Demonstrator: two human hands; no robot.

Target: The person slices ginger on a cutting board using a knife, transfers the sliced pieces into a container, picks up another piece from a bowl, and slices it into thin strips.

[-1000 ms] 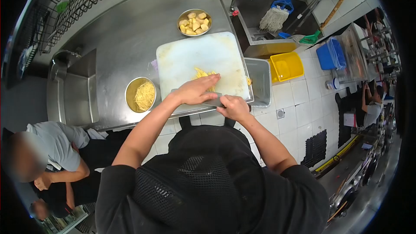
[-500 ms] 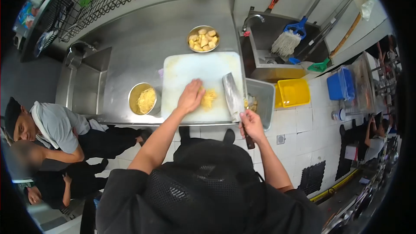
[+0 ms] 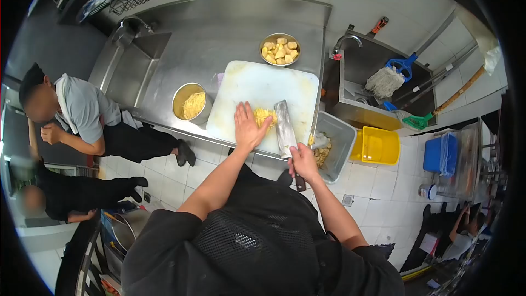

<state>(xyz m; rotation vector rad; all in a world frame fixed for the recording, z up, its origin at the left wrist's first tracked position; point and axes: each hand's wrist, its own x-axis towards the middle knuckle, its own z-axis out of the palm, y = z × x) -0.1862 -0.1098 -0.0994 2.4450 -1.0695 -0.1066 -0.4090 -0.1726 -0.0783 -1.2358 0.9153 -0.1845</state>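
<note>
A white cutting board lies on the steel counter. On it sits a small pile of yellow shreds, perhaps ginger. My left hand is open, fingers spread and palm down, against the pile's left side. My right hand grips the dark handle of a cleaver. The wide blade lies along the pile's right side, tilted over the board. Left of the board stands a metal pot with more shreds inside. Behind the board is a metal bowl of peeled yellow chunks.
A grey bin with scraps is below the counter's right edge, beside a yellow tub. Sinks lie at the far left and right; a mop leans in the right one. Two people stand at left.
My left hand has shifted, its thumb now spread against the shreds. The cleaver has come closer to the pile, on its right. The whole view has turned and shifted slightly.
</note>
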